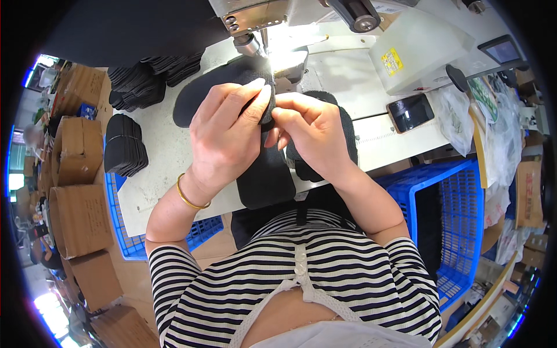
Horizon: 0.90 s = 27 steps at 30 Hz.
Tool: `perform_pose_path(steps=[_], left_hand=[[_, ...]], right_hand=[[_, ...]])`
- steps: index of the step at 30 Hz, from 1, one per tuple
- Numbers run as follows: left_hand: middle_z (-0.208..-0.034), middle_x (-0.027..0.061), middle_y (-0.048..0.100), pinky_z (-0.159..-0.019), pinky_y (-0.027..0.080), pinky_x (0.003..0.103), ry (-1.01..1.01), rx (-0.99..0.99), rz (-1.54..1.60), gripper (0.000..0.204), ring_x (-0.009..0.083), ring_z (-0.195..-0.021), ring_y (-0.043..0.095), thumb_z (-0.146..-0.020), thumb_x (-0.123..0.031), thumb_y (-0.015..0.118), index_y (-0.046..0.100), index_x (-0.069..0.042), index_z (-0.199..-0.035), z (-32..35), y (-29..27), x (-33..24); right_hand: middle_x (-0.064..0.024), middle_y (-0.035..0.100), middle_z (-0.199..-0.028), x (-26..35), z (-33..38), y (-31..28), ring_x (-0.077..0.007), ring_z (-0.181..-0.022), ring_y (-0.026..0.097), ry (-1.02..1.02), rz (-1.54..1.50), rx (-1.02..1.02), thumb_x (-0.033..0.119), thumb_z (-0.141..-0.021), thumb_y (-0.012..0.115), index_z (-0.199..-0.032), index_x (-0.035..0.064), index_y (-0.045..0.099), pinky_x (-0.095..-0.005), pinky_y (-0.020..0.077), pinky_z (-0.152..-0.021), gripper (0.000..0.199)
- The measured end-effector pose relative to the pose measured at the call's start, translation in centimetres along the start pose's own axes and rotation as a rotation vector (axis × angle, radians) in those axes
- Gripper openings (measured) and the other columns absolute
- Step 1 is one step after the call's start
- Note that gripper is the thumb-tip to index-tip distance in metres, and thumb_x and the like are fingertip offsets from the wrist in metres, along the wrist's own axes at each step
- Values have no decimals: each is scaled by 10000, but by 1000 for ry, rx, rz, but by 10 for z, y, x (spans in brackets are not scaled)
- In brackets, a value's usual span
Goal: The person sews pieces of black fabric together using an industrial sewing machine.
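Just below the lit needle area of a sewing machine [253, 16], both my hands pinch a dark grey fabric piece [266, 116] with a folded edge. My left hand [225, 132] grips it from the left, thumb and fingers pressed together. From the right, my right hand [316, 136] closes on its edge with thumb and forefinger. A black sole-shaped piece [266, 182] hangs toward me beneath the hands. Another rounded dark piece [194, 97] lies left of my left hand. Under my right hand rest more dark grey sole-shaped pieces [346, 124], partly hidden.
Stacks of dark pieces [136, 86] and a tied bundle [125, 145] sit at the table's left. A phone [410, 113] lies at right, near a white machine housing [415, 52]. Blue crates [400, 184] stand below the table, cardboard boxes [84, 219] at far left.
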<state>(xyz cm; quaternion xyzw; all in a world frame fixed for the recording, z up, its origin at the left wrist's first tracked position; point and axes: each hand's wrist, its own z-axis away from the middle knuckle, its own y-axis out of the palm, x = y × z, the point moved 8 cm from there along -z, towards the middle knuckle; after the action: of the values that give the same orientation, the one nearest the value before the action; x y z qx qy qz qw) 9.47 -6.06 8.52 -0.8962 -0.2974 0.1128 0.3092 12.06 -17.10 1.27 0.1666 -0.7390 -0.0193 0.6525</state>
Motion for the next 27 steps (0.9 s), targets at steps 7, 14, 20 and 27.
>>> perform_pose_path(steps=[7,14,20,27], left_hand=[[-1027,146,682,-784,544,383,-25,-9,-7,378,305,-901,650,-639,133,677,719,43,-1004,9,-7,-5],[-916,106,668,-661,554,321,172,-98,-86,375,250,-790,653,-572,26,707,721,35,-946,21,-8,-13],[-902,149,660,-650,567,338,304,-77,-58,437,259,-777,647,-499,-37,633,705,94,-909,22,-7,-27],[-947,153,657,-707,573,357,354,-8,-90,442,263,-840,646,-528,-58,654,705,80,-945,23,-2,-32]], right_hand=[[-54,701,-803,-12,10,-4,-75,-653,651,100,-103,23,102,-929,577,-1028,-39,693,-215,507,-572,208],[-69,708,-778,-6,13,0,-85,-633,656,42,38,3,105,-946,575,-954,-34,686,-220,523,-572,178],[-70,690,-716,2,19,-4,-85,-611,651,11,129,-28,106,-948,571,-874,-36,660,-223,523,-559,183],[-68,660,-648,6,17,-8,-81,-569,633,-133,295,-71,113,-924,599,-835,-24,648,-225,488,-520,171]])
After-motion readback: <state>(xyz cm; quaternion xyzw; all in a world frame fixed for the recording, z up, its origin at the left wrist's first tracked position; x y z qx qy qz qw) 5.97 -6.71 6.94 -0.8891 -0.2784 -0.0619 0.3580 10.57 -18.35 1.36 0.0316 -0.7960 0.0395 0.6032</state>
